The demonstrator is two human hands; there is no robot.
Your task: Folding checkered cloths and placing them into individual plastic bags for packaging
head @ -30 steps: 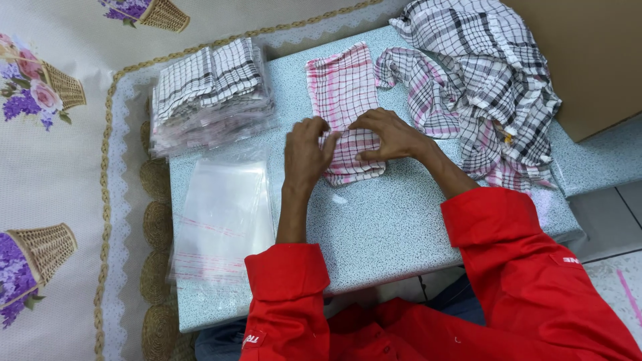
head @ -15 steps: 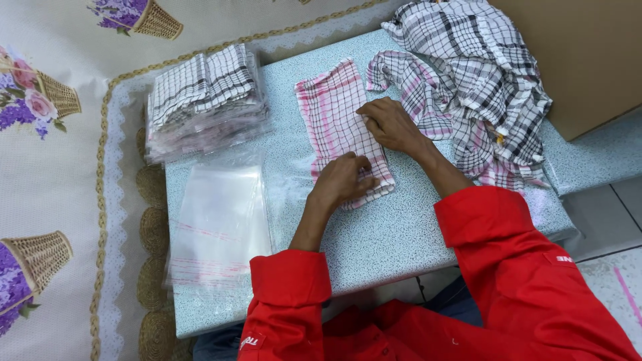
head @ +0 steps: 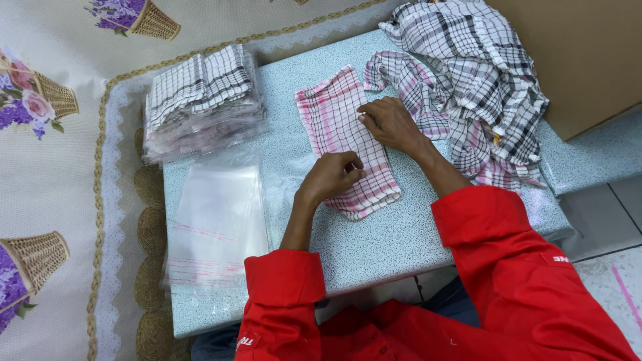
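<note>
A pink-and-white checked cloth (head: 338, 113) lies as a long folded strip on the speckled blue-grey table (head: 374, 247). My left hand (head: 332, 175) pinches the cloth near its lower left edge. My right hand (head: 386, 122) presses flat on the strip's right edge, fingers pointing left. Both arms wear red sleeves.
A heap of loose checked cloths (head: 475, 80) lies at the back right, against a brown cardboard box (head: 588, 53). A stack of bagged folded cloths (head: 200, 100) sits at the back left. Clear plastic bags (head: 214, 220) lie at the front left. A flowered tablecloth (head: 53, 167) covers the surface on the left.
The cloth went from a short fold under both hands to a long strip. My left hand moved down and right onto its lower edge; my right hand shifted up to its right edge.
</note>
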